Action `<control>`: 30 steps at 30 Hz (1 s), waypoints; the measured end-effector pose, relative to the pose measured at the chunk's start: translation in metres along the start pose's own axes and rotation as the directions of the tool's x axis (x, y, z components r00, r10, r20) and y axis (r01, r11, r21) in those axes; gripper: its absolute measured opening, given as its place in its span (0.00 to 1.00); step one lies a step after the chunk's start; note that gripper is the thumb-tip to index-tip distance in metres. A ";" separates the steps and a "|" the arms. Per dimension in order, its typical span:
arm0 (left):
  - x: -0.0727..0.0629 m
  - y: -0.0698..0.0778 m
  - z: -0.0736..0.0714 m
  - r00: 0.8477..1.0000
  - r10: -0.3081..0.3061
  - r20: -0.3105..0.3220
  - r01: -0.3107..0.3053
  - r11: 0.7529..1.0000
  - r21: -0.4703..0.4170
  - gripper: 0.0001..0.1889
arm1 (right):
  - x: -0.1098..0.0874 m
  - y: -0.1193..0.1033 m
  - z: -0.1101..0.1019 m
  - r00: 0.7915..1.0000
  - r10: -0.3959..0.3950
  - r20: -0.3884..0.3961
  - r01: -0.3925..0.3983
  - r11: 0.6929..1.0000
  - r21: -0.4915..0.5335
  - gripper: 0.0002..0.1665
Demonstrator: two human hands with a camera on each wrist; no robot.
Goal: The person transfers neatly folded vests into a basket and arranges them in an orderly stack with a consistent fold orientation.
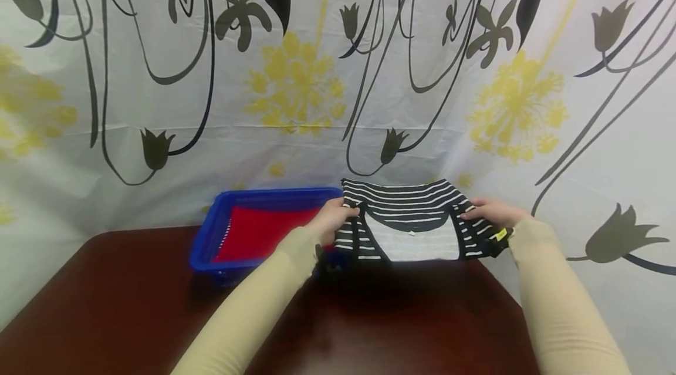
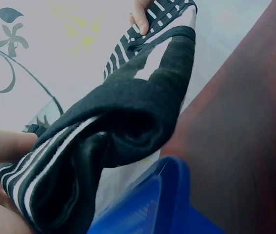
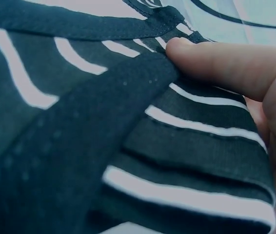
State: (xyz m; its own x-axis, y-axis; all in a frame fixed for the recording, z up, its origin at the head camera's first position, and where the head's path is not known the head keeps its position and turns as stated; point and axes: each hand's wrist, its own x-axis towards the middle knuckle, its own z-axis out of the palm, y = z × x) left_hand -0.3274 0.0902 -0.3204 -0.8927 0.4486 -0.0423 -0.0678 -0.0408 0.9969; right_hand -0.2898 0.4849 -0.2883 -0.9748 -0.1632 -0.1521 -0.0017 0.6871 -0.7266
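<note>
A black-and-white striped garment (image 1: 406,205) with a white front panel hangs in the air between both hands, above the table's far right part. On its left side my left hand (image 1: 334,218) pinches the cloth near the shoulder, thumb on top. My right hand (image 1: 488,213) pinches the opposite shoulder; in the right wrist view the thumb (image 3: 216,63) presses on the striped fabric (image 3: 201,146). Folded dark openings of the garment (image 2: 128,122) face the left wrist camera. The fingers behind the cloth are mostly hidden.
A blue plastic basket (image 1: 211,234) stands at the back of the dark red-brown table (image 1: 132,293), left of the garment and partly behind the left hand. Red cloth (image 1: 259,231) lies in it. A white floral-printed curtain (image 1: 222,99) hangs behind the table.
</note>
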 end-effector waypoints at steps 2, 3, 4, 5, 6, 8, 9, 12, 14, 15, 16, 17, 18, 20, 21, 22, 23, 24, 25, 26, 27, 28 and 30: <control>-0.002 0.002 -0.004 1.000 -0.002 -0.009 0.002 1.000 0.003 0.29 | 0.002 -0.004 0.003 1.000 -0.013 -0.006 0.013 0.998 -0.060 0.38; -0.003 0.003 -0.006 1.000 -0.006 -0.012 0.006 1.000 -0.001 0.27 | 0.004 -0.006 0.004 1.000 -0.017 -0.002 0.017 0.998 -0.068 0.39; -0.003 0.003 -0.008 1.000 -0.010 -0.006 0.010 1.000 -0.015 0.24 | 0.005 -0.008 0.005 1.000 -0.008 0.001 0.008 0.999 -0.053 0.39; -0.004 0.004 -0.010 1.000 -0.012 0.000 0.012 0.999 -0.030 0.22 | 0.005 -0.009 0.005 1.000 -0.012 0.002 0.012 0.998 -0.062 0.39; -0.003 0.005 -0.012 1.000 -0.014 0.006 0.014 0.999 -0.045 0.20 | 0.006 -0.010 0.006 1.000 -0.020 0.004 0.020 0.998 -0.057 0.38; -0.003 0.007 -0.016 1.000 -0.017 0.025 0.019 0.997 -0.075 0.17 | 0.008 -0.012 0.007 0.999 -0.033 0.004 0.033 0.998 -0.056 0.37; -0.003 0.008 -0.018 0.999 -0.016 0.029 0.018 0.996 -0.084 0.16 | 0.009 -0.014 0.008 0.999 -0.039 0.006 0.040 0.997 -0.059 0.36; -0.003 0.010 -0.025 1.000 -0.005 0.020 0.006 0.997 -0.076 0.16 | 0.014 -0.020 0.011 0.998 -0.059 0.022 0.060 0.998 -0.027 0.37; -0.005 0.012 -0.030 1.000 -0.006 0.008 0.006 0.998 -0.067 0.16 | 0.019 -0.024 0.014 0.998 -0.060 0.036 0.059 0.998 0.025 0.37; -0.006 0.012 -0.033 1.000 -0.001 0.004 0.002 0.998 -0.062 0.16 | 0.022 -0.027 0.015 0.997 -0.067 0.037 0.065 0.997 0.046 0.37; -0.007 0.011 -0.035 1.000 -0.006 0.003 0.006 0.998 -0.064 0.16 | 0.023 -0.028 0.017 0.997 -0.064 0.039 0.061 0.996 0.068 0.37; -0.008 0.011 -0.037 1.000 -0.009 0.003 0.009 0.998 -0.069 0.16 | 0.026 -0.030 0.018 0.997 -0.064 0.038 0.061 0.994 0.091 0.36; -0.008 0.011 -0.040 1.000 -0.011 0.005 0.012 0.997 -0.074 0.16 | 0.027 -0.032 0.020 0.997 -0.069 0.034 0.066 0.993 0.096 0.36; -0.009 0.011 -0.045 1.000 -0.019 0.001 0.019 0.996 -0.087 0.16 | 0.031 -0.037 0.022 0.996 -0.092 0.020 0.091 0.995 0.040 0.35; -0.009 0.011 -0.048 1.000 -0.020 -0.004 0.019 0.996 -0.087 0.16 | 0.032 -0.040 0.024 0.995 -0.093 0.020 0.093 0.995 0.040 0.35; -0.010 0.012 -0.051 1.000 -0.025 -0.010 0.024 0.995 -0.092 0.15 | 0.035 -0.043 0.026 0.996 -0.087 0.025 0.086 0.995 0.057 0.34; -0.010 0.012 -0.054 1.000 -0.025 -0.016 0.023 0.995 -0.093 0.15 | 0.037 -0.046 0.027 0.996 -0.081 0.032 0.078 0.994 0.077 0.34; -0.010 0.013 -0.057 0.999 -0.029 -0.024 0.026 0.995 -0.098 0.15 | 0.039 -0.048 0.029 0.996 -0.084 0.034 0.082 0.994 0.066 0.35; -0.010 0.014 -0.060 0.999 -0.030 -0.031 0.027 0.995 -0.096 0.15 | 0.041 -0.050 0.031 0.996 -0.085 0.039 0.083 0.995 0.054 0.36; -0.011 0.014 -0.063 0.999 -0.030 -0.035 0.026 0.995 -0.093 0.15 | 0.043 -0.052 0.032 0.995 -0.088 0.038 0.087 0.995 0.038 0.38; -0.011 0.014 -0.066 0.999 -0.028 -0.037 0.025 0.996 -0.090 0.15 | 0.045 -0.053 0.034 0.996 -0.075 0.045 0.072 0.995 0.063 0.38; -0.011 0.014 -0.068 0.999 -0.030 -0.037 0.026 0.996 -0.090 0.14 | 0.047 -0.054 0.036 0.997 -0.062 0.049 0.058 0.995 0.086 0.39; -0.013 0.014 -0.072 0.999 -0.033 -0.038 0.030 0.996 -0.081 0.14 | 0.049 -0.056 0.040 0.997 -0.049 0.057 0.043 0.994 0.096 0.40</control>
State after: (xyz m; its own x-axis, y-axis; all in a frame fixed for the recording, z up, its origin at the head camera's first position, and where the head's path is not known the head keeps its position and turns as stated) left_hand -0.3490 0.0193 -0.3110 -0.9063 0.4154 -0.0778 -0.1302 -0.0994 0.9865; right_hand -0.3287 0.4097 -0.2816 -0.9593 -0.2365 -0.1546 -0.0222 0.6084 -0.7933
